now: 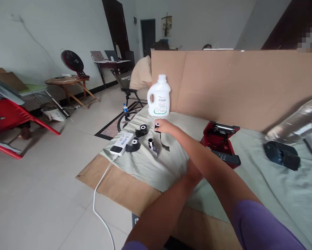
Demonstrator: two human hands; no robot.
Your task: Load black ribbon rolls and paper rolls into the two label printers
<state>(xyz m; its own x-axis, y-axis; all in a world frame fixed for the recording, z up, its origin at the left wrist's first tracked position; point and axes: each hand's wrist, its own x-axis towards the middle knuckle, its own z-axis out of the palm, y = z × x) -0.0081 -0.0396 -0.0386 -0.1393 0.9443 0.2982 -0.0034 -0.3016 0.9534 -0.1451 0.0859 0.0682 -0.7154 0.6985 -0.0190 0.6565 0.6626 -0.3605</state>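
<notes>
My right hand [165, 126] is closed around a small roll of black tape [157, 125] with a white core, and a loose black strip hangs from it toward the cloth. My left forearm [168, 201] passes beneath my right forearm, which hides the left hand and its fingers; it lies near a red and black printer [220, 142] whose lid is up. Below the held roll, another small roll [151, 142] stands with a loose dark end. Two more black rolls, one at the back [143, 128] and one in front [133, 145], lie to the left.
A white jug [159, 99] stands upright behind the rolls, before a tall cardboard panel [223, 83]. At the left edge lies a white power bank [122, 142] with a cable. A black device [282, 154] and a plastic-wrapped bundle [296, 119] sit right. Behind the panel is a person [141, 73].
</notes>
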